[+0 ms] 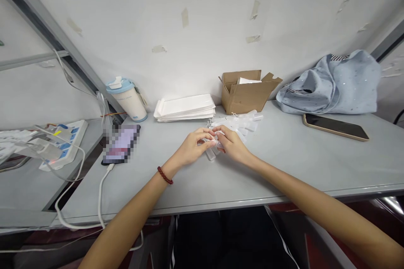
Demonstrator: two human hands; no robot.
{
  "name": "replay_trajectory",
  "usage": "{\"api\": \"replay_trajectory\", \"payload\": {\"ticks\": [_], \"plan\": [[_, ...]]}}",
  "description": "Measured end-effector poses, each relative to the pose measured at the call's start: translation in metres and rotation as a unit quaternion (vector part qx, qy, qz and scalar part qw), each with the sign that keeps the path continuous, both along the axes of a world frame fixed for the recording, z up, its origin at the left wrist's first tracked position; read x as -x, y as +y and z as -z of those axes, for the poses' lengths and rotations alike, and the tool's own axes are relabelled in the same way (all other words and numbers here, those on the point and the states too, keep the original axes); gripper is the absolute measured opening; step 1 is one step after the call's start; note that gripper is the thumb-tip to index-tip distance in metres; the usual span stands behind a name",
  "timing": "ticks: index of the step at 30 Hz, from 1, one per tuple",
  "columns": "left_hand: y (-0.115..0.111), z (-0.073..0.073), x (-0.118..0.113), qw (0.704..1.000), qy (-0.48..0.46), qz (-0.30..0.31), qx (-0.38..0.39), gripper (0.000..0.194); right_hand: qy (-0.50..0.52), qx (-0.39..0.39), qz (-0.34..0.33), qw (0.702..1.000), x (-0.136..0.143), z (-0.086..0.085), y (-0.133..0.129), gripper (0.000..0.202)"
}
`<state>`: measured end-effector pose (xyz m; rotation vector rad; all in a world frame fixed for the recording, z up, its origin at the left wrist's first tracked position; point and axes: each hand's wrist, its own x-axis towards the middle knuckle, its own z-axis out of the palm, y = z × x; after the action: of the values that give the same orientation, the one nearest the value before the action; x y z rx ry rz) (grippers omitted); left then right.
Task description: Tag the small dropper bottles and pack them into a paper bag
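Over the middle of the grey table my left hand [196, 146] and my right hand [232, 145] meet, fingertips pinched close together. Between them is a small translucent piece, partly covered by the fingers; its kind I cannot make out. Beneath and just behind the hands lies a loose pile of clear plastic pieces [244, 122], some of them tube-shaped. One short clear tube [210, 154] shows on the tabletop below the fingertips. A beaded bracelet circles my left wrist.
Behind the hands stand a stack of white trays [184, 107] and an opened cardboard box [246, 96]. Rightward are a light blue cloth bag [341, 84] and a dark phone [336, 126]. On the left are a tumbler [129, 98], a charging phone [121, 145], cables and a power strip [67, 147].
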<state>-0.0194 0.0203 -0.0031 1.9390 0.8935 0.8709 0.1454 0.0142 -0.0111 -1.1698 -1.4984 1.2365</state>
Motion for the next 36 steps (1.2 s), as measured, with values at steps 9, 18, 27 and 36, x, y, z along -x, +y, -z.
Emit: {"api": "replay_trajectory", "payload": {"ticks": [9, 18, 27, 36], "plan": [[-0.001, -0.001, 0.0, 1.0, 0.002, -0.002, 0.008, 0.02, 0.008, 0.039, -0.022, 0.999, 0.0, 0.004, 0.005, 0.015], [0.002, 0.001, -0.004, 0.997, 0.006, -0.07, 0.012, 0.036, -0.032, -0.066, 0.01, 0.997, 0.001, 0.004, -0.003, 0.027], [0.002, -0.001, -0.001, 0.991, 0.02, -0.12, -0.055, 0.033, -0.049, -0.142, 0.003, 0.989, -0.002, 0.001, 0.002, 0.023], [0.001, 0.002, -0.002, 0.957, 0.069, -0.098, -0.264, 0.012, 0.048, 0.025, -0.066, 0.996, -0.006, -0.003, 0.007, 0.045]]}}
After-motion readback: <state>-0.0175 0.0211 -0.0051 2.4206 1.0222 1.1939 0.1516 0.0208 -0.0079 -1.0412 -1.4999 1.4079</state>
